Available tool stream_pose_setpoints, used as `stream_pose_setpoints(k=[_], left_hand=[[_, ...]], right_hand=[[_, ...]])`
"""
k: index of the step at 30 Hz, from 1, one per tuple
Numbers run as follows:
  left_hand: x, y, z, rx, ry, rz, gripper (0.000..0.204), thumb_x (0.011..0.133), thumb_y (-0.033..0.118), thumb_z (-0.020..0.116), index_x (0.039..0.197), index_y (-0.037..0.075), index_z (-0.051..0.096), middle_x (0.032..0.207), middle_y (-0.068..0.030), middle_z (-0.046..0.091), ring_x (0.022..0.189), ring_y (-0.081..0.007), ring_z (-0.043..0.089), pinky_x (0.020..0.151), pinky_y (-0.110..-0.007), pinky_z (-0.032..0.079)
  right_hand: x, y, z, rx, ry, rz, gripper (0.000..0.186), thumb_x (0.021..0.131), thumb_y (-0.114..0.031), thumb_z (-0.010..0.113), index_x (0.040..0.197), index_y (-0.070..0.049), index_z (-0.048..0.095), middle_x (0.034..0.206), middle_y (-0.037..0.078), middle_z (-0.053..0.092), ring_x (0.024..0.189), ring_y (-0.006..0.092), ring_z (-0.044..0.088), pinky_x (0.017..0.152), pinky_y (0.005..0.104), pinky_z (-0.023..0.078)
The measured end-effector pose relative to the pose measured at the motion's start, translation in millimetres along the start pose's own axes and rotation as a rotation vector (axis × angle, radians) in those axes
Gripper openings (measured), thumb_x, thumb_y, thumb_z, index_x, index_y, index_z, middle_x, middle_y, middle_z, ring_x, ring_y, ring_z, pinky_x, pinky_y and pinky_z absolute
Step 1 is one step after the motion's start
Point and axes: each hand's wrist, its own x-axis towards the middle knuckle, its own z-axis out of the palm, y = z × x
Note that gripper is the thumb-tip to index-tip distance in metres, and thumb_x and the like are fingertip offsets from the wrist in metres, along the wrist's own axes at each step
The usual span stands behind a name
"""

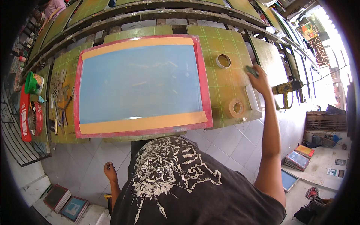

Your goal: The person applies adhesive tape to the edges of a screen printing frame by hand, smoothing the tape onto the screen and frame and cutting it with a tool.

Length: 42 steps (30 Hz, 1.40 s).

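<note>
A screen-printing frame [138, 84] with a pink border, blue mesh and tan tape strips along top and bottom lies on the green gridded boards [228, 86]. My right hand [259, 80] is closed on a small green object [250, 70] at the right of the boards. Near it are a white tape roll [221, 65], a wider tan tape roll [230, 108] and a long white plastic piece [251, 95]. My left hand [110, 171] hangs low below the boards, fingers curled; whatever it may hold is too small to make out.
A yellow-black heat gun [285, 89] rests at the right. Tools [60, 108], a green bucket [33, 83] and a red tray [23, 120] are at the left. Racks of boards [150, 14] stretch behind. A person [52, 8] stands top left. Stacked frames [298, 159] sit lower right.
</note>
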Motion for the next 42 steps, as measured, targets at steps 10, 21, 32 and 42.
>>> stream_pose_setpoints(k=[10, 21, 32, 42], left_hand=[[-53, -3, -9, -0.123, 0.031, -0.146, 0.016, 0.096, 0.023, 0.063, 0.093, 0.007, 0.062, 0.077, 0.0013, 0.057, 0.064, -0.0077, 0.051, 0.056, -0.022, 0.040], [-97, -122, -15, -0.262, -0.036, -0.356, 0.006, 0.093, 0.010, 0.058, 0.094, 0.006, 0.062, 0.070, 0.0003, 0.055, 0.056, -0.0081, 0.052, 0.045, -0.021, 0.037], [3, 6, 19, -0.101, -0.190, -0.235, 0.015, 0.097, 0.024, 0.060, 0.096, 0.009, 0.062, 0.081, 0.0010, 0.059, 0.069, -0.0101, 0.056, 0.061, -0.024, 0.044], [9, -17, 13, -0.163, -0.265, -0.289, 0.013, 0.097, 0.021, 0.061, 0.099, 0.008, 0.063, 0.082, 0.0005, 0.060, 0.067, -0.0082, 0.055, 0.055, -0.021, 0.042]], right_hand=[[134, -150, 139, -0.040, -0.102, -0.355, 0.041, 0.084, -0.040, 0.069, 0.118, -0.018, 0.068, 0.115, 0.010, 0.066, 0.108, 0.0316, 0.063, 0.089, 0.0437, 0.052], [103, -139, 158, -0.129, -0.200, -0.450, 0.032, 0.084, -0.030, 0.069, 0.113, -0.016, 0.070, 0.115, 0.008, 0.066, 0.103, 0.0303, 0.064, 0.087, 0.0428, 0.053], [-90, -117, 116, 0.029, -0.335, -0.563, 0.027, 0.080, -0.022, 0.070, 0.105, -0.011, 0.071, 0.107, 0.008, 0.066, 0.095, 0.0296, 0.065, 0.081, 0.0402, 0.054], [-101, -125, 59, 0.559, -0.476, 0.146, 0.035, 0.089, -0.031, 0.068, 0.108, -0.001, 0.068, 0.099, 0.008, 0.068, 0.088, 0.0145, 0.064, 0.076, 0.0327, 0.050]])
